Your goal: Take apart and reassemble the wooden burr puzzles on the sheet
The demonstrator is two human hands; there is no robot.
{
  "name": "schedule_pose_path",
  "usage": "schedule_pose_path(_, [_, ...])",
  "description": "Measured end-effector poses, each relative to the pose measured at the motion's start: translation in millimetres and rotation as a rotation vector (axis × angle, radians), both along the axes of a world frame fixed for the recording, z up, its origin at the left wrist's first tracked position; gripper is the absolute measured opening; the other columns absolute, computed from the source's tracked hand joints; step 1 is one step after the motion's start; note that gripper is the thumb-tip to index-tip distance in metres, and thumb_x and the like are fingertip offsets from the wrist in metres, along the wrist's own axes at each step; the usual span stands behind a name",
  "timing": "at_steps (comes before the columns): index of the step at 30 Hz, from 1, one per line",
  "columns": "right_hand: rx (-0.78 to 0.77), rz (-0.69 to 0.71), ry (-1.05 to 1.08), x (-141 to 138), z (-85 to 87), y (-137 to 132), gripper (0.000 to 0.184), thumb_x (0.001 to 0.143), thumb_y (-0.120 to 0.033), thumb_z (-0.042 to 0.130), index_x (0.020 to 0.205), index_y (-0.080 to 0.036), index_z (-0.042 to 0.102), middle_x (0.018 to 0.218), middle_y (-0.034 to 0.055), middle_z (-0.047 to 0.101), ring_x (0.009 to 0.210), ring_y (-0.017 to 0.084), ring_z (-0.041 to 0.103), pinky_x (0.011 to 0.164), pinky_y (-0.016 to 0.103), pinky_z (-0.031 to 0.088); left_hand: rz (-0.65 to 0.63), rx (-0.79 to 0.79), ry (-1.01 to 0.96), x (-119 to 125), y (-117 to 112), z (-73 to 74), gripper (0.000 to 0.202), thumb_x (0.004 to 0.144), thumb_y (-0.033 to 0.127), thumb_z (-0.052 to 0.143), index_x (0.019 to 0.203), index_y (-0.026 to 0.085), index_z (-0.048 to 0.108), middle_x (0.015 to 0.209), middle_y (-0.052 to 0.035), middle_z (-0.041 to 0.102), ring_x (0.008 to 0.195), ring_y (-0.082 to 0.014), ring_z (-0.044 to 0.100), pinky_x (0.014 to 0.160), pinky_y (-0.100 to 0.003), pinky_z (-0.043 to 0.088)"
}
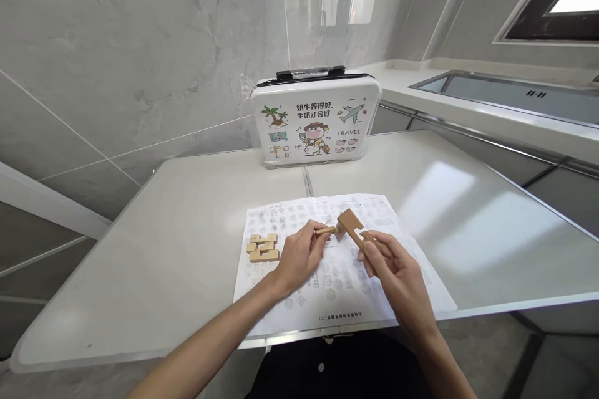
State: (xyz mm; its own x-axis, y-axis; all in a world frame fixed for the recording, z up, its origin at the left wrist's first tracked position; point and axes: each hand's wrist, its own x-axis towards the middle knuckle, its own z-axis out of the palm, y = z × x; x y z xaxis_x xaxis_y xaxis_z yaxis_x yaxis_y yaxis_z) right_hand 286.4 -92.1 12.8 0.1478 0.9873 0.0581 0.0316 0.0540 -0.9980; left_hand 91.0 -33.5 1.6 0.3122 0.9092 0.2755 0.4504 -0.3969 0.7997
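Over the printed sheet, my left hand (303, 249) pinches a thin wooden puzzle piece (325, 231) that points to the right. My right hand (390, 262) grips a larger notched wooden puzzle piece (350, 224), tilted up toward the left. The two pieces meet or overlap between my hands; I cannot tell whether they interlock. To the left of my left hand, several light notched wooden blocks (264, 255) lie close together on the left edge of the paper sheet (281, 318). Small diagrams cover the sheet, partly hidden under my hands.
All this rests on a white folding table (187, 249) with a seam down its middle. A white cartoon-printed case (313, 121) in plastic wrap stands upright at the back against the grey tiled wall (140, 43). A counter with a sink (510, 96) runs along the right.
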Motion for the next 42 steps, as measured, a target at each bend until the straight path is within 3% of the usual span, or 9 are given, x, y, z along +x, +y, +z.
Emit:
schedule_pose_path(3, [-0.015, -0.008, 0.092, -8, 7.5, 1, 0.034, 0.100, -0.052, 0.064, 0.123, -0.026, 0.063, 0.074, -0.0002, 0.065, 0.061, 0.016, 0.056, 0.062, 0.031, 0.050, -0.022, 0.108, 0.064, 0, -1, -0.9, 0.024, 0.110, 0.036, 0.046, 0.110, 0.018, 0.062, 0.072, 0.0019, 0.065, 0.056, -0.0120, 0.057, 0.056, -0.023, 0.044])
schedule_pose_path(8, [-0.052, -0.044, 0.177, -18, 14.9, 3, 0.039, 0.098, -0.055, 0.066, 0.123, -0.026, 0.056, 0.084, 0.0019, 0.069, 0.055, 0.014, 0.057, 0.050, 0.028, 0.044, -0.030, 0.230, 0.116, -1, 0, -3.9, 0.023, 0.109, 0.035, 0.047, 0.106, 0.017, 0.061, 0.076, 0.0005, 0.068, 0.056, -0.0113, 0.058, 0.053, -0.022, 0.042])
schedule_pose_path(21, [-0.107, -0.095, 0.209, -24, 12.1, 3, 0.044, 0.091, -0.055, 0.076, 0.110, -0.025, 0.049, 0.087, 0.0045, 0.076, 0.065, 0.022, 0.073, 0.049, 0.026, 0.045, -0.061, 0.377, 0.142, 0, 0, -6.1, 0.016, 0.109, 0.030, 0.049, 0.106, 0.017, 0.058, 0.074, 0.0024, 0.064, 0.054, -0.0101, 0.057, 0.051, -0.021, 0.041])
schedule_pose_path(28, [-0.159, -0.038, 0.207, -24, 4.0, 5, 0.048, 0.090, -0.059, 0.076, 0.093, -0.025, 0.042, 0.086, 0.0056, 0.076, 0.062, 0.020, 0.071, 0.049, 0.026, 0.041, -0.062, 0.339, 0.126, -1, -1, -8.4, 0.014, 0.109, 0.029, 0.049, 0.106, 0.018, 0.057, 0.074, 0.0031, 0.061, 0.053, -0.0095, 0.051, 0.050, -0.021, 0.039])
schedule_pose_path(35, [-0.152, -0.004, 0.204, -23, -5.9, 7, 0.049, 0.090, -0.060, 0.075, 0.089, -0.026, 0.040, 0.082, 0.0023, 0.074, 0.055, 0.014, 0.059, 0.054, 0.027, 0.044, -0.076, 0.258, 0.090, -1, -2, -6.8, 0.018, 0.110, 0.032, 0.047, 0.106, 0.017, 0.058, 0.075, 0.0017, 0.064, 0.052, -0.0091, 0.049, 0.048, -0.020, 0.037])
schedule_pose_path(42, [-0.159, 0.069, 0.204, -25, -9.4, 4, 0.048, 0.094, -0.062, 0.069, 0.082, -0.026, 0.039, 0.074, -0.0018, 0.068, 0.050, 0.011, 0.048, 0.053, 0.027, 0.041, -0.086, 0.112, 0.029, -1, -3, -4.9, 0.026, 0.109, 0.039, 0.047, 0.107, 0.018, 0.061, 0.065, 0.0030, 0.064, 0.051, -0.0114, 0.057, 0.051, -0.022, 0.044])
